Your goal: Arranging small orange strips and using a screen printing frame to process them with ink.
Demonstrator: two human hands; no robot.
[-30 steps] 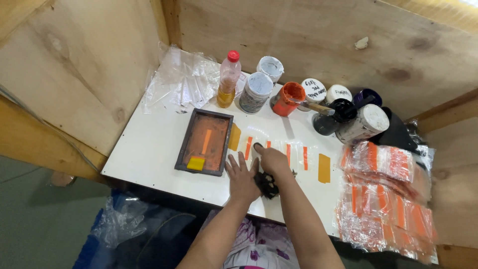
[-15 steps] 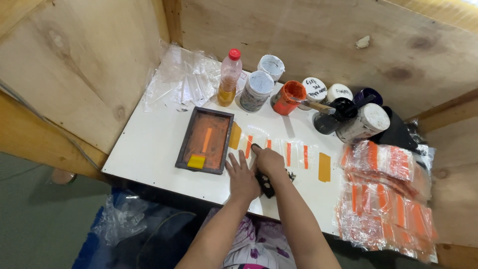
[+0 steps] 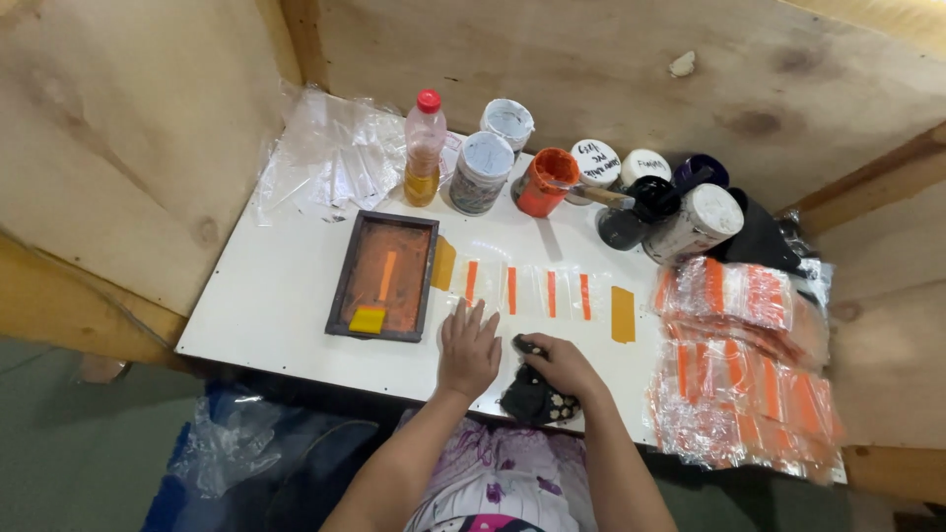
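- Head view: the right hand [image 3: 564,363] is closed around a dark rag [image 3: 532,396] at the near edge of the counter [image 3: 266,305]. The rag looks soft, light and limp, likely smeared with ink; bunched in the fist is the sure way to hold it.
- The left hand [image 3: 469,347] lies flat, fingers spread, holding nothing, just beside the rag and near the clear strip [image 3: 527,292] with orange bars.
- The strip looks thin and slippery, apt to slide unless pressed down.
- A dark printing frame [image 3: 383,276] with a yellow squeegee [image 3: 368,319] sits left of the hands.
- Along the far edge: a red-capped bottle [image 3: 425,148] of amber liquid, white-lidded jars [image 3: 484,172], an orange tub [image 3: 545,182], dark pots [image 3: 641,209].
- At the right edge, stacked clear bags [image 3: 744,365] with orange print; at the far left corner, plain clear bags [image 3: 330,158].
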